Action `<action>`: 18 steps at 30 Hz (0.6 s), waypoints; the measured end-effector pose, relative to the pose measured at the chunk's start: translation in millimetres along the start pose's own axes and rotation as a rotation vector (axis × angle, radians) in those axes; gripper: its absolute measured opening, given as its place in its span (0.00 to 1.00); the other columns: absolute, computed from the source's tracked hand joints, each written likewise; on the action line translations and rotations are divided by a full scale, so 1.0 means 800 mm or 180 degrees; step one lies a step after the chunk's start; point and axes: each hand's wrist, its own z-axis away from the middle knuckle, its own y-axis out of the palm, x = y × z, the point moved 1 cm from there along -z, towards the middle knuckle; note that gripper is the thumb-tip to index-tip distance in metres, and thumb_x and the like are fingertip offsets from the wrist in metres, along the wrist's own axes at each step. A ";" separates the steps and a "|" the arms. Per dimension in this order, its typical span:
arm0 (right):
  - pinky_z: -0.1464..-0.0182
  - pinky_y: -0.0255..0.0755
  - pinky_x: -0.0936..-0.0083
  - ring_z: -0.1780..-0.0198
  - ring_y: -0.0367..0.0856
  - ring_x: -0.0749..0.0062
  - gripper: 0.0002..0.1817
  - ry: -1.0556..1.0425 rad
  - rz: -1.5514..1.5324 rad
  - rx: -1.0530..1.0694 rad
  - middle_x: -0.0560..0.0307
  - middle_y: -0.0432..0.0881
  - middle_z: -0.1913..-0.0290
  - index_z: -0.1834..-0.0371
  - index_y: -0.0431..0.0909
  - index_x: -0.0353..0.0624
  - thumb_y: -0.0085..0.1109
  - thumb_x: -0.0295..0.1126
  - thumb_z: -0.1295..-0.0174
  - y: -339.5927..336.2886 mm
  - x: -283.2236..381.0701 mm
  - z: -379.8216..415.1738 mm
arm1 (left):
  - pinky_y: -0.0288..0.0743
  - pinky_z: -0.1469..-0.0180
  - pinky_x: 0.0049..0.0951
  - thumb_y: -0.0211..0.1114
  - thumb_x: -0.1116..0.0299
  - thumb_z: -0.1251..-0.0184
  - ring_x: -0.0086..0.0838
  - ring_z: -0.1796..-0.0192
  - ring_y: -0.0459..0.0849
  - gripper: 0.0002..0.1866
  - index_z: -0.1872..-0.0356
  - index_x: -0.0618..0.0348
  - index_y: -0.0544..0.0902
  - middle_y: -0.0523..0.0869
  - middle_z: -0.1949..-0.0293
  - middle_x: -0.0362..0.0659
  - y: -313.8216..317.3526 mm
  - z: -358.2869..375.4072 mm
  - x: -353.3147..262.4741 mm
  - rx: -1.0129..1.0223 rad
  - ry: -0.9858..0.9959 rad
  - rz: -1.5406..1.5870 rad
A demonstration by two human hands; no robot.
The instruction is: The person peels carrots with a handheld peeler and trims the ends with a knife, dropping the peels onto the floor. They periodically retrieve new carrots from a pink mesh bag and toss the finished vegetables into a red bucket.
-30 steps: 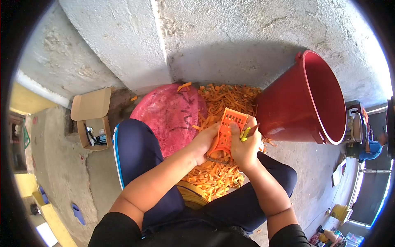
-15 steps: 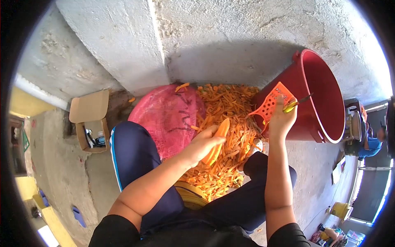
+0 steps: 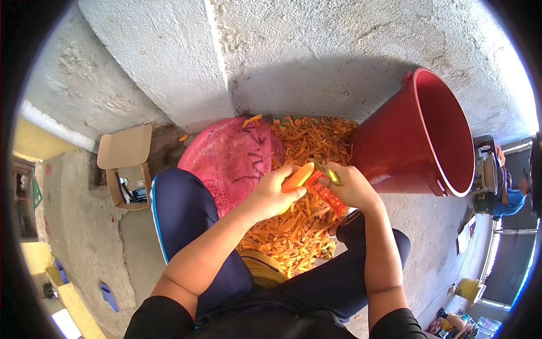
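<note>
My left hand grips an orange carrot above a heap of carrot shreds on the ground. My right hand holds an orange plastic grater edge-on together with a yellow-handled tool, right beside the carrot. The two hands almost touch. I sit with my knees in dark blue trousers on either side of the heap.
A big red bucket stands at the right against the concrete wall. A pink mesh sack lies left of the shreds. An open cardboard box sits further left. A yellow stool edge shows beneath me.
My right hand, which had swung the grater up to the red bucket's rim, has come back down to meet the carrot in my left hand.
</note>
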 end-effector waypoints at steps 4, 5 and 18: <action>0.69 0.65 0.66 0.73 0.73 0.51 0.13 0.0035 0.0121 0.0432 0.43 0.73 0.77 0.61 0.71 0.42 0.54 0.33 0.48 0.004 0.002 -0.001 | 0.69 0.72 0.18 0.61 0.70 0.44 0.16 0.75 0.73 0.13 0.59 0.60 0.72 0.75 0.73 0.36 0.000 -0.006 0.015 -0.0034 0.0176 -0.0251; 0.69 0.66 0.65 0.72 0.73 0.51 0.12 0.0043 0.0131 0.0477 0.44 0.74 0.76 0.62 0.71 0.42 0.53 0.33 0.49 0.006 0.002 -0.001 | 0.69 0.73 0.18 0.61 0.70 0.44 0.16 0.75 0.73 0.13 0.59 0.61 0.73 0.75 0.74 0.36 0.001 -0.005 0.018 -0.0028 0.0200 -0.0260; 0.66 0.67 0.63 0.67 0.75 0.50 0.10 -0.0212 0.0165 0.0696 0.46 0.77 0.72 0.66 0.72 0.43 0.53 0.35 0.49 0.043 -0.030 -0.017 | 0.71 0.60 0.25 0.65 0.61 0.49 0.24 0.66 0.79 0.16 0.61 0.59 0.78 0.82 0.69 0.41 0.009 0.013 -0.022 0.1902 0.0660 -0.0813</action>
